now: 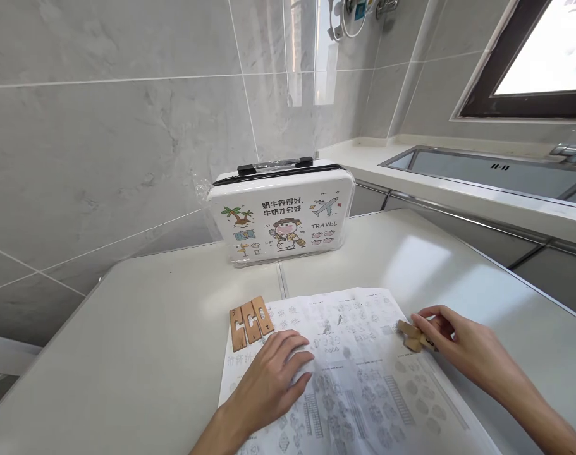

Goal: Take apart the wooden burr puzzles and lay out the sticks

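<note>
Presently the left hand point(278, 373) is lying palm-down on the printed sheet point(330, 360), fingers loosely spread and gripping nothing; I am judging that its weight is steadying the paper. At the sheet's right edge, the right hand point(451, 328) is curling its fingers nearly closed around the small wooden pieces point(412, 336), apparently having hold of at least one; the exact contact is hiding beneath the thumb. That pinch is probably suiting such little parts, and one is showing a dark mark.

Three flat wooden strips point(251, 323) with cut-outs are lying side by side on the sheet's upper left corner, perhaps so placed to leave most of the printed diagrams readable.

Underneath, the pale table point(150, 341) is reflecting window light on its right, a narrow seam point(282, 278) running back from the paper. Beyond, a white cartoon-printed case point(281, 215) is standing upright in clear wrap, handle uppermost. Farther off, grey tiled wall point(117, 158) is closing the view; to the right, a sink point(449, 163) is sitting below a dark-framed window point(487, 76), and a white hose point(351, 31) is hanging up high.
</note>
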`<state>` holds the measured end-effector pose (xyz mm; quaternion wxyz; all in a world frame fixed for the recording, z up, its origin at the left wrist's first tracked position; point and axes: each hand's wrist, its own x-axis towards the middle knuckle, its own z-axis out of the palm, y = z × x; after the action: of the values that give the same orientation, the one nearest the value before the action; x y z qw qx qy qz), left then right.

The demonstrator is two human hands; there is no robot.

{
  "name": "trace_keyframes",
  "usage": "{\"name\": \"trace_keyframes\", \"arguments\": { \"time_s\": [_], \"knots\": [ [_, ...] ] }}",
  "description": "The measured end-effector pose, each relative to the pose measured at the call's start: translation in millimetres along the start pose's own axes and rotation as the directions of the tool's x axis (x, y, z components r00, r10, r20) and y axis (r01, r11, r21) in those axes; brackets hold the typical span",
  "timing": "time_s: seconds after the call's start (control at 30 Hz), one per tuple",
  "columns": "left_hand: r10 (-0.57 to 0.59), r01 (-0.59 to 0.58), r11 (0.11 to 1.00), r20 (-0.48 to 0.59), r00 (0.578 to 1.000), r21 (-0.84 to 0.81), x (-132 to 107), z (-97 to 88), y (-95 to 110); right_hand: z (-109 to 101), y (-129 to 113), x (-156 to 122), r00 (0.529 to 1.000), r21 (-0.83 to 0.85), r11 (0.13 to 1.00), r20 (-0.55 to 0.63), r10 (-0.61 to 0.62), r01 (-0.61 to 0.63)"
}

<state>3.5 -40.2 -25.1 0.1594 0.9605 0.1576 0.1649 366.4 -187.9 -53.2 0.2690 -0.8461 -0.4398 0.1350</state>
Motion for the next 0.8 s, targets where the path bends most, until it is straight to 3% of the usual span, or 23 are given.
{"name": "trace_keyframes", "arguments": {
  "time_s": [0.2, 0.37, 0.47, 0.53, 0.7, 0.8],
  "knots": [
    [-0.009, 0.009, 0.999, 0.012, 1.000, -0.050, 0, 0.6, 3, -5, -22, 10, 0.994, -0.031, 0.998, 0.101, -0.045, 0.048],
    [-0.186, 0.180, 0.944, 0.004, 0.983, -0.276, -1, 1.6, 9, -2, -79, 7, 0.978, 0.185, 0.967, 0.080, -0.192, 0.175],
    [-0.376, 0.349, 0.800, 0.045, 0.925, -0.488, -2, 6.5, 9, 13, -121, 1, 0.927, 0.379, 0.886, 0.152, -0.343, 0.266],
    [-0.440, 0.380, 0.672, 0.070, 0.895, -0.636, -4, 11.3, 6, 26, -144, -3, 0.884, 0.484, 0.826, 0.196, -0.424, 0.289],
    [-0.401, 0.290, 0.376, 0.128, 0.907, -0.880, -4, 13.3, -1, 52, -179, -10, 0.812, 0.602, 0.736, 0.237, -0.534, 0.308],
    [-0.400, 0.324, 0.324, 0.182, 0.898, -0.889, -1, 6.7, 1, 61, -186, -11, 0.794, 0.633, 0.713, 0.246, -0.556, 0.303]
  ]
}}
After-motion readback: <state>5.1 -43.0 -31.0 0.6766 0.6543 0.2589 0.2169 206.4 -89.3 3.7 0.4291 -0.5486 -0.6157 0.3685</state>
